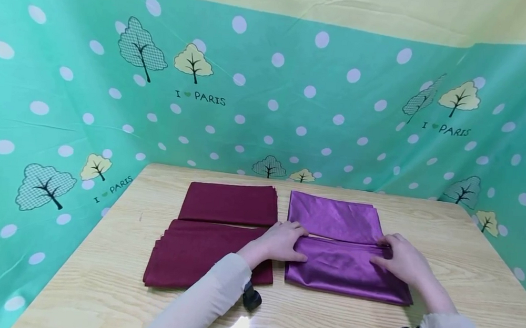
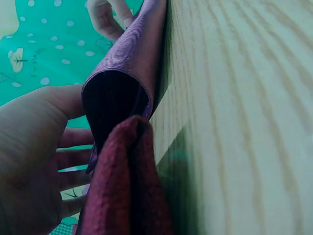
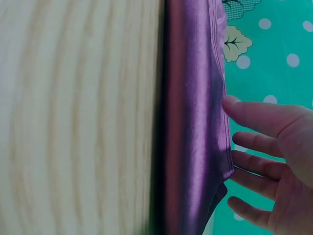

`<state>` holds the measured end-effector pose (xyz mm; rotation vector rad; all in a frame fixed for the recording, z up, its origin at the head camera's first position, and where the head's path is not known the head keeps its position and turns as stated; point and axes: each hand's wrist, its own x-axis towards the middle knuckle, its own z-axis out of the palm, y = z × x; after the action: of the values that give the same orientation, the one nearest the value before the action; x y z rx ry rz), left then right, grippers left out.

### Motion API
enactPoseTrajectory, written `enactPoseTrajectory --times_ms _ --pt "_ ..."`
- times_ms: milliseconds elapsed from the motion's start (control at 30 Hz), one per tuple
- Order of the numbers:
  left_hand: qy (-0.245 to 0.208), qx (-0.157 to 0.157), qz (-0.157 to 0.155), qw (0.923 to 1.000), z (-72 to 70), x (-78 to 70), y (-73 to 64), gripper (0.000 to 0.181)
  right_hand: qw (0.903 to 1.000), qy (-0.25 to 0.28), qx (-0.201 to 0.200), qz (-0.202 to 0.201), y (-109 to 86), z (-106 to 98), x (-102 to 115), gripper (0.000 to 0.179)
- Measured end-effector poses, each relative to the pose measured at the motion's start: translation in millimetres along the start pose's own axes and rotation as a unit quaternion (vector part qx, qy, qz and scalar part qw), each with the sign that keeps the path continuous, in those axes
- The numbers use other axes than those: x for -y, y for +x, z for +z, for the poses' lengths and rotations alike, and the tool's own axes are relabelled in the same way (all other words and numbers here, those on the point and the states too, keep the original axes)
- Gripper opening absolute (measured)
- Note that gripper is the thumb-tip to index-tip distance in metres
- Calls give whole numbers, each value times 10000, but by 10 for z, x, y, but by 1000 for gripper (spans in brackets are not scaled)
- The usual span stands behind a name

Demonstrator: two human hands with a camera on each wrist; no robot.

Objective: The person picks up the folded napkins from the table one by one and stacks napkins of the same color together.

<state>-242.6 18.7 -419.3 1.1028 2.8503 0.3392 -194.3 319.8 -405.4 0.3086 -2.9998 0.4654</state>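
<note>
Two folded purple satin cloths lie one behind the other, the front purple cloth (image 1: 343, 269) and the back purple cloth (image 1: 334, 217). My left hand (image 1: 281, 241) rests at the left end of the front one, thumb and fingers spread. Its folded edge gapes into a dark hollow beside the left thumb (image 2: 73, 100). At the other end my right hand (image 1: 406, 259) touches the top with fingertips, and the right wrist view shows those fingers (image 3: 261, 164) fairly straight along the satin. Neither hand visibly pinches the cloth.
To the left lie two folded maroon cloths, the front maroon cloth (image 1: 202, 256) partly under my left forearm and the back maroon cloth (image 1: 230, 203). All rest on a wooden table (image 1: 105, 275). A green dotted curtain (image 1: 270, 91) hangs behind and at both sides.
</note>
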Motion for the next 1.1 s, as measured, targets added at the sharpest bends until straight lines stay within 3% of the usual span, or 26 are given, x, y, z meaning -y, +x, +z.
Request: enactPoseTrajectory --times_ms 167,733,1100 --pt "141 7 -11 9999 26 2 28 57 10000 49 82 -21 -9 10 -40 40" --pt "154 65 52 9998 36 17 72 57 9993 141 330 -86 -22 60 -89 56" --pt "150 90 49 9998 22 -7 44 58 9981 -17 443 -417 -10 42 -88 55"
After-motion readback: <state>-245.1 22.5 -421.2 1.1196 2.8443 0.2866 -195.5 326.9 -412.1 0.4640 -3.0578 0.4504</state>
